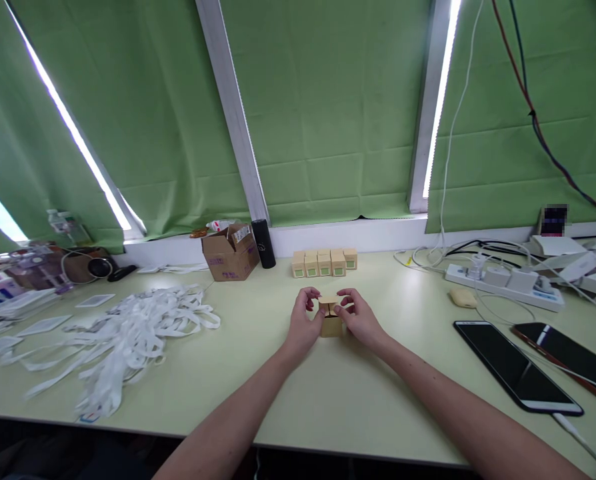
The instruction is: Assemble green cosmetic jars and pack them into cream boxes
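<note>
A small tan cardboard box [331,323] stands on the pale green table [328,387] in the middle of the view, its top flaps partly up. My left hand [304,323] grips its left side, fingers curled over the top flap. My right hand [359,316] holds the right side, fingers pinching the other flap. Behind them, near the window sill, a row of several like small boxes [324,262] with green labels stands closed.
A heap of white lanyards [128,333] and flat card sleeves lies at the left. An open brown carton [231,251] and a black cylinder [263,243] stand at the back. At the right are two phones [515,365], a power strip [503,283] and cables.
</note>
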### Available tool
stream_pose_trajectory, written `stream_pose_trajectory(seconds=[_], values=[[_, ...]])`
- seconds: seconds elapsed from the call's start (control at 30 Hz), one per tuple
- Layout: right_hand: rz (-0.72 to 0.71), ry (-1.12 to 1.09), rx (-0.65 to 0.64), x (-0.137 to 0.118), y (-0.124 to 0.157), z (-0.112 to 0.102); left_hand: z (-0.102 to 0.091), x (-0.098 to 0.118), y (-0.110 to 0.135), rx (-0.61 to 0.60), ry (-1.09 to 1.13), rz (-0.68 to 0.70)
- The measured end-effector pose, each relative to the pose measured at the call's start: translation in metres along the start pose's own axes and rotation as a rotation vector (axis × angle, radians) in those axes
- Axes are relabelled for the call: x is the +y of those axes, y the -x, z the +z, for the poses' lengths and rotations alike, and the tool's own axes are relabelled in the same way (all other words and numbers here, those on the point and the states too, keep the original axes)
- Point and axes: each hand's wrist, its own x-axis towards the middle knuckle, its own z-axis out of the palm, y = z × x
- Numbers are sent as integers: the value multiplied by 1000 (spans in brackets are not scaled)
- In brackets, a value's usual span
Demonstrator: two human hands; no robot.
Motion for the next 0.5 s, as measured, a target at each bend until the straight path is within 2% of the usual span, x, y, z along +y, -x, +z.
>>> stream_pose_trajectory(seconds=[0.27,0.4,0.5], values=[[-221,88,61,-8,7,-7,-5,-1,-2,-32,-113,35],[-358,95,50,-16,12,-10,-7,0,-1,-45,-140,65],[-402,136,36,-17,14,-10,-9,2,-1,-60,-153,104]])
